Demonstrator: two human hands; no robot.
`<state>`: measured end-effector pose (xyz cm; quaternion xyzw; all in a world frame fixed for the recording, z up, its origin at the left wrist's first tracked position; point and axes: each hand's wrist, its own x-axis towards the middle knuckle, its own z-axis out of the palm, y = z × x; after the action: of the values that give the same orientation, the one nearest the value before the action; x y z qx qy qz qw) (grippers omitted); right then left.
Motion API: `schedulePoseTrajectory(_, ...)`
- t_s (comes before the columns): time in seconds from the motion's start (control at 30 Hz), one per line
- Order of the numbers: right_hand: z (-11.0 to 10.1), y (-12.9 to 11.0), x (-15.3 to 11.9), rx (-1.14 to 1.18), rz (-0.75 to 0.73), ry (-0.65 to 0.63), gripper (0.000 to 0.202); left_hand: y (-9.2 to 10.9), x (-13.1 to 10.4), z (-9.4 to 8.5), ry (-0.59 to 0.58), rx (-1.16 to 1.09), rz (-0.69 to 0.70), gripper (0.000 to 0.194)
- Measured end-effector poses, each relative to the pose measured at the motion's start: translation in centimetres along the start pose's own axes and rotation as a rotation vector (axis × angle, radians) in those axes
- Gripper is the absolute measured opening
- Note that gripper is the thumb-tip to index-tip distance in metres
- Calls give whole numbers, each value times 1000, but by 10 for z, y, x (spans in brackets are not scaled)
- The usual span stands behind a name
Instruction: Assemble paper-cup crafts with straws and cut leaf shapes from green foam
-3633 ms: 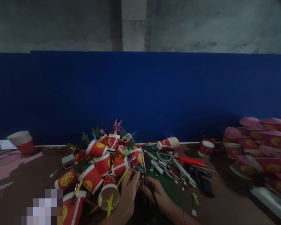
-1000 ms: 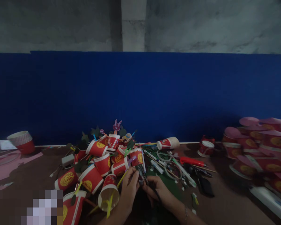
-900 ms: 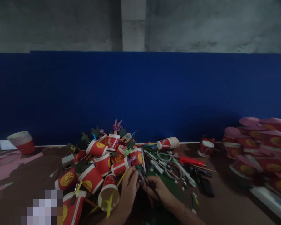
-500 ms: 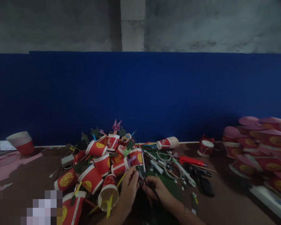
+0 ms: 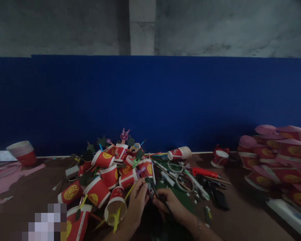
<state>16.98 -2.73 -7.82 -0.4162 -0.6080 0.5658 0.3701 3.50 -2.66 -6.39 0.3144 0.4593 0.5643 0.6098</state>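
Note:
At the lower middle, my left hand (image 5: 138, 198) is closed, its thumb and fingers pinching a small dark piece (image 5: 149, 186) with a pale edge. Dark scissors (image 5: 154, 189) are gripped in my right hand (image 5: 168, 202), their blades pointing up and left beside that piece. A bracelet circles my right wrist. Under and right of my hands lies dark green sheet material (image 5: 182, 197) with small pale scraps on it. An open red paper cup (image 5: 116, 205) with yellow strips inside lies just left of my left hand.
Red paper cups (image 5: 97, 191) are heaped at the left. White tubes (image 5: 197, 184), a red tool (image 5: 206, 172) and a black object (image 5: 219, 198) lie to the right. Pink-topped cups (image 5: 268, 152) stand at far right, stacked cups (image 5: 22, 152) at far left. A blue wall panel (image 5: 150, 100) rises behind.
The small piece in my left hand has turned, showing more of its pale edge. The scissors have shifted slightly around it. Both hands remain in nearly the same place.

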Motion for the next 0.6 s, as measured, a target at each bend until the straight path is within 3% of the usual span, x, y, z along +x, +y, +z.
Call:
schedulePoseTrajectory(0.3,-3,-4,2,27,4,45,39,3,-1,0,-147,100,96,22)
schedulePoseTrajectory(0.47,-4,-9,1,152,-37,228,38,2,0,3,-354,257,79,21)
schedulePoseTrajectory(0.6,-4,-11,1,197,-23,211,41,-4,2,2,-430,337,124,17)
